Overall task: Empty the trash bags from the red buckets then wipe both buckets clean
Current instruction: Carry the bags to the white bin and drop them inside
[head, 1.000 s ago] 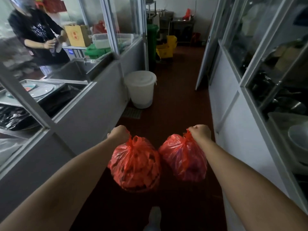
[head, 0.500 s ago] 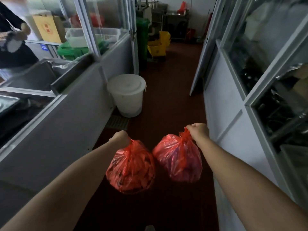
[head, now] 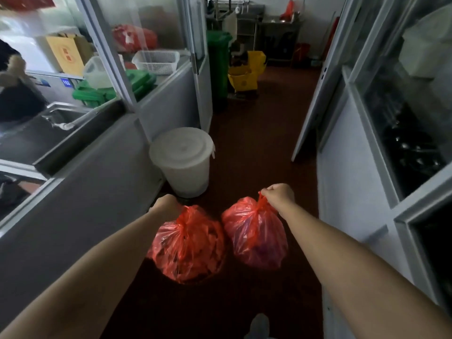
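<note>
Left hand [head: 168, 206] fingers curl round the gathered neck of the left red bag [head: 188, 245], right hand [head: 278, 195] fingers pinch the knot of the right red bag [head: 256, 234], both bags hanging touching above the dark floor [head: 252, 143], white lidded bucket [head: 182, 160] just ahead.

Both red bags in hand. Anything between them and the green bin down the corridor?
Partly. A white lidded bucket stands just ahead of the left bag. Ahead of the right bag the floor looks open up to the green bin, with a yellow mop bucket beside it.
</note>
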